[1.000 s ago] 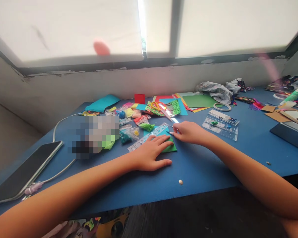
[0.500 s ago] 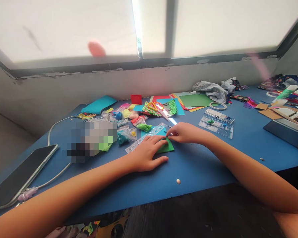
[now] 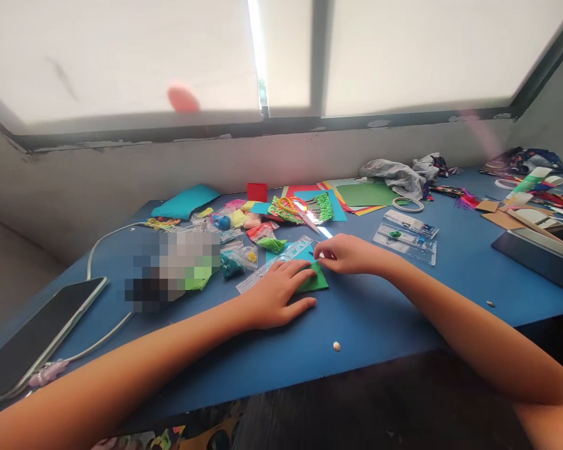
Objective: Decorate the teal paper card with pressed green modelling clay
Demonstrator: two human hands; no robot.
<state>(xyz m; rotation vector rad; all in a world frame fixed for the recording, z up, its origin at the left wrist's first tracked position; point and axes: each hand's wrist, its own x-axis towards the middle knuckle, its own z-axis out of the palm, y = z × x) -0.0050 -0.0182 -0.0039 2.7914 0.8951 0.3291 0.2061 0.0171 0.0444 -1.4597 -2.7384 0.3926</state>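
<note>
My left hand (image 3: pixel 281 295) lies flat with its fingers spread, the fingertips over a small green sheet (image 3: pixel 318 281). At that sheet's far right edge, my right hand (image 3: pixel 349 254) has its thumb and fingers pinched together. Whatever is between those fingertips is too small to make out. Just beyond my left fingers lie a clear ruler (image 3: pixel 259 272) with cut-out shapes and a light blue sheet (image 3: pixel 302 252), partly covered. Scissors (image 3: pixel 304 215) with orange handles rest past my right hand, on a green braided piece (image 3: pixel 323 207).
Bags of coloured clay (image 3: pixel 232 261) lie left of the ruler, beside a blurred patch. A phone (image 3: pixel 42 334) with a white cable lies at the left. On the right are clear plastic cases (image 3: pixel 406 237), a tape roll (image 3: pixel 408 204) and a dark box (image 3: pixel 535 259). Coloured paper (image 3: pixel 368 194) lies at the back.
The camera view has shifted slightly. My left hand stays flat on the green sheet, and my right fingers remain pinched at its edge, with their knuckles a little more bent.
</note>
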